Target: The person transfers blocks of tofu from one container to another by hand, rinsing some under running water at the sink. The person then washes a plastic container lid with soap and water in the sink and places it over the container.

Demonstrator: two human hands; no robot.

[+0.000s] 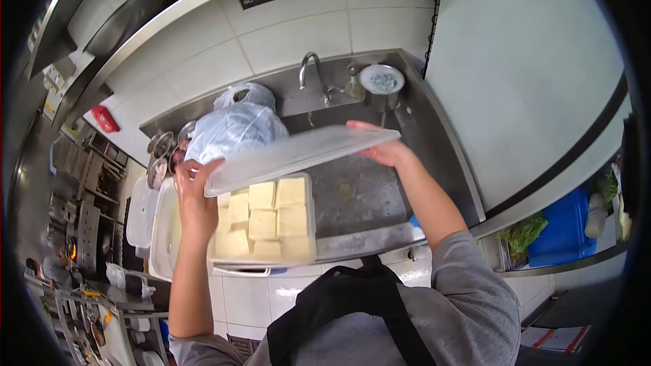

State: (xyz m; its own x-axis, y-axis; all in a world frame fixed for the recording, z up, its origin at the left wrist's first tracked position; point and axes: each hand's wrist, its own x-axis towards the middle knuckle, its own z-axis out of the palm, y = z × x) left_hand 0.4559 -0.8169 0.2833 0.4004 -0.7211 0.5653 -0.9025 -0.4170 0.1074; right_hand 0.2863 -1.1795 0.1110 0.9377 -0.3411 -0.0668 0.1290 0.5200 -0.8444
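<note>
A translucent plastic lid is held up and tilted between my two hands. My left hand grips its left end, and my right hand grips its right end, with the fingers partly behind the lid. Below the lid is a clear plastic container with several pale yellow blocks in rows. The lid covers the container's far edge from view. Left of the container stands a white tub, partly hidden by my left forearm.
A steel sink with a faucet lies beyond and right of the container. Plastic bags and metal bowls are at the back left. A round metal pot stands at the back right, and a blue crate at the far right.
</note>
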